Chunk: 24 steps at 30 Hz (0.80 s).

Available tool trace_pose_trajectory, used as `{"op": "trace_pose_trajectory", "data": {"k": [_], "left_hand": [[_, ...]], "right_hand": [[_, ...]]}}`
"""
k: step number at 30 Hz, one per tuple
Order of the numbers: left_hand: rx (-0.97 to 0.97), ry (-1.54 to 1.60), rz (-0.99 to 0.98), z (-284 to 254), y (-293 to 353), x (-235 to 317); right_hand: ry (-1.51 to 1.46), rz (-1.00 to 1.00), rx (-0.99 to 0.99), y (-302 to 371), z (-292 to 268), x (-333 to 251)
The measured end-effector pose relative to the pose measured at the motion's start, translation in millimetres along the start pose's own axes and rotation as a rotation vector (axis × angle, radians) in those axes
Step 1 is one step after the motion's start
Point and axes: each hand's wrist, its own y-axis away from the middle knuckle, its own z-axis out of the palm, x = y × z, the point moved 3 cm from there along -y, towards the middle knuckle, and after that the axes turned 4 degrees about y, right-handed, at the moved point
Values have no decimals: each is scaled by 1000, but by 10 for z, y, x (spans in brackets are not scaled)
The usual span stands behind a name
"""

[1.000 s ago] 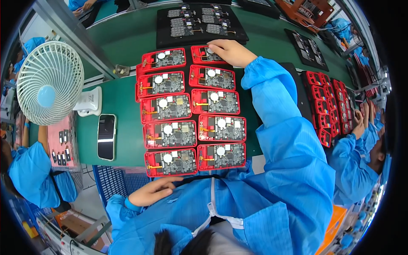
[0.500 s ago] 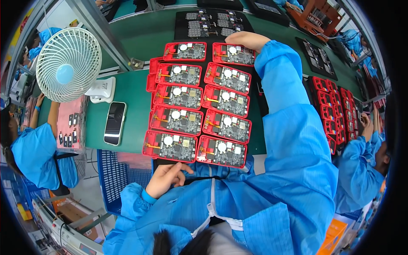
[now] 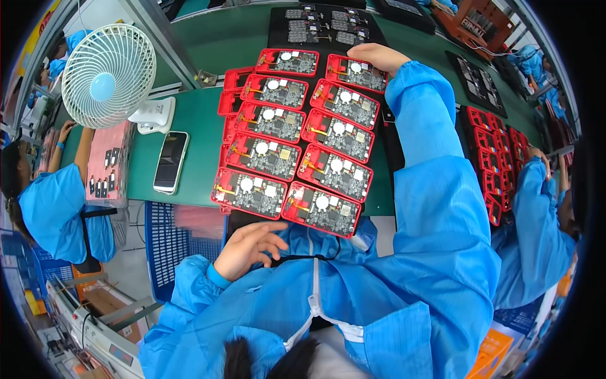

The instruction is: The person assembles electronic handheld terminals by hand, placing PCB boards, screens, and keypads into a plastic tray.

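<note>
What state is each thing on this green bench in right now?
Red plastic tray of circuit boards: flat on the bench, ten slots filled.
Right hand: resting on the tray's far corner.
Left hand: open, fingers loose, below the tray's near edge.
White desk fan: upright; spinning or not, cannot tell.
Smartphone: lying flat, screen dark.
Black tray: flat, holding boards.

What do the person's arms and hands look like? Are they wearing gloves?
No gloves: both the left hand and the right hand are bare. Each arm is covered by a long, loose, bright blue sleeve of a smooth work coat, gathered snugly at the wrist. The coat has a pale zip down the front.
</note>
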Motion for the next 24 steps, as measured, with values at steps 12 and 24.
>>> {"op": "trace_pose_trajectory", "data": {"k": [12, 24], "left_hand": [[-27, 306, 124, -100, -98, -72], [138, 78, 259, 322, -432, 166]], "right_hand": [[-137, 62, -11, -183, 416, 520], [16, -1, 57, -146, -35, 483]]}}
